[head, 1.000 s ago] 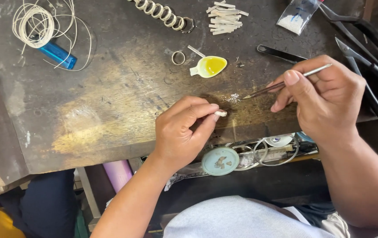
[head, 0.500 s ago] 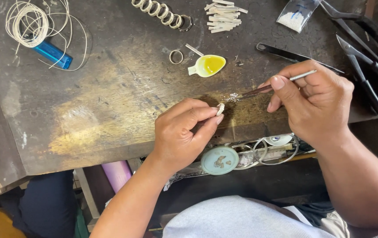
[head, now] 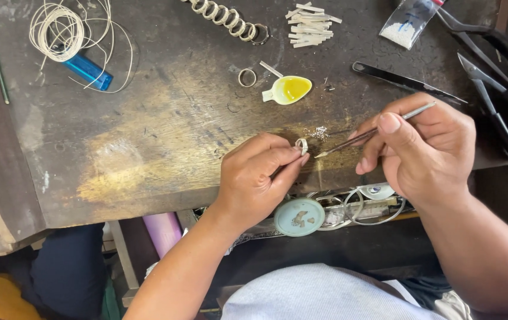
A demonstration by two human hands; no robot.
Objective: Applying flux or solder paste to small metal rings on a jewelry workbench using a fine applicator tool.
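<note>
My left hand [head: 259, 176] pinches a small pale metal ring [head: 302, 145] between thumb and forefinger, just above the worn dark workbench [head: 147, 148]. My right hand [head: 423, 151] grips fine tweezers [head: 372, 131], whose tip points left and ends a short way right of the ring. A small heap of pale grains [head: 318, 131] lies on the bench just beyond the tip.
A small spoon-shaped dish of yellow liquid [head: 289, 90], a loose ring [head: 247, 77], a chain of rings [head: 227, 18], cut metal strips [head: 312, 25], a wire coil [head: 58, 26] over a blue lighter [head: 88, 70], black tweezers [head: 408, 80], pliers [head: 497, 89] and a small bag [head: 411, 21] lie on the bench.
The tweezers' tip has come down from the pale grains towards the ring in my left hand. My left hand has stayed put with the ring.
</note>
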